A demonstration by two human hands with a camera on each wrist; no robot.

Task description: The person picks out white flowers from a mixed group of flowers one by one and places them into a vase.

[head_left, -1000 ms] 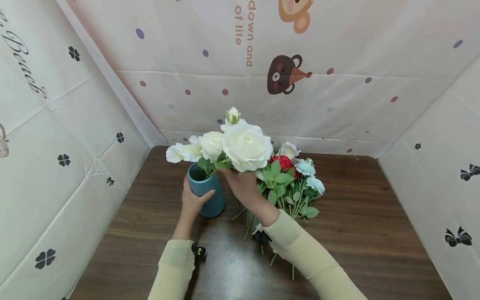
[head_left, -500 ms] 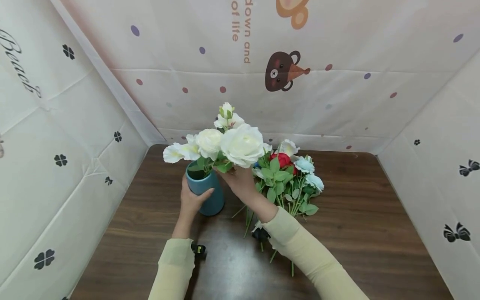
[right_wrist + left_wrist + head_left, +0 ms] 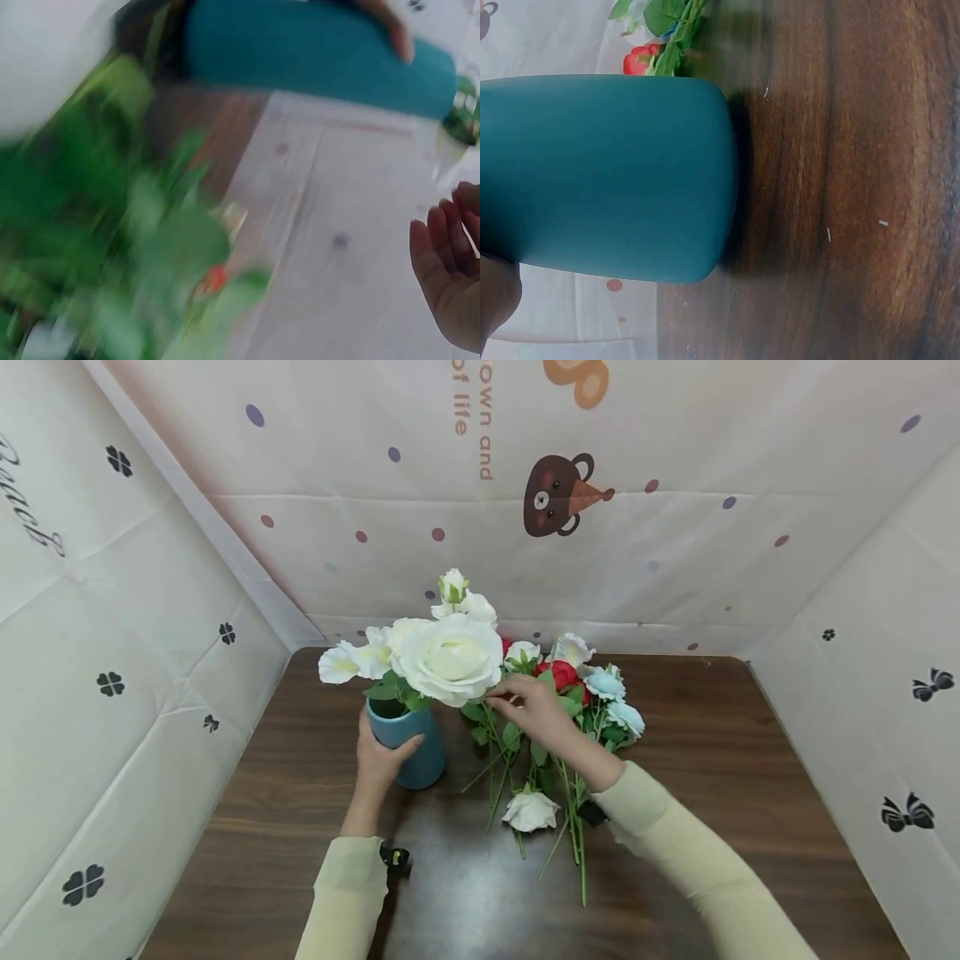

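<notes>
A blue-teal vase (image 3: 422, 747) stands on the table, and my left hand (image 3: 378, 767) grips its near left side with the thumb across the front. Several white flowers fill its mouth: a large white rose (image 3: 452, 660) leans right, ruffled white blooms (image 3: 352, 662) hang left and a bud (image 3: 453, 587) sticks up at the back. My right hand (image 3: 542, 714) is just right of the large rose, fingers loosely bent. Nothing shows between those fingers (image 3: 439, 240) in the right wrist view. The vase's lower body (image 3: 607, 172) fills much of the left wrist view.
Right of the vase lies a pile of stemmed flowers, with a red rose (image 3: 557, 675), light blue blooms (image 3: 624, 718) and a white rose (image 3: 530, 811) nearer the front. The brown wooden table (image 3: 720, 793) is bounded by printed cloth walls (image 3: 675, 568) behind and at both sides.
My right hand has let go of the white flower at the vase and moved right, over the pile. The large white rose has shifted left above the vase. My left hand stays put.
</notes>
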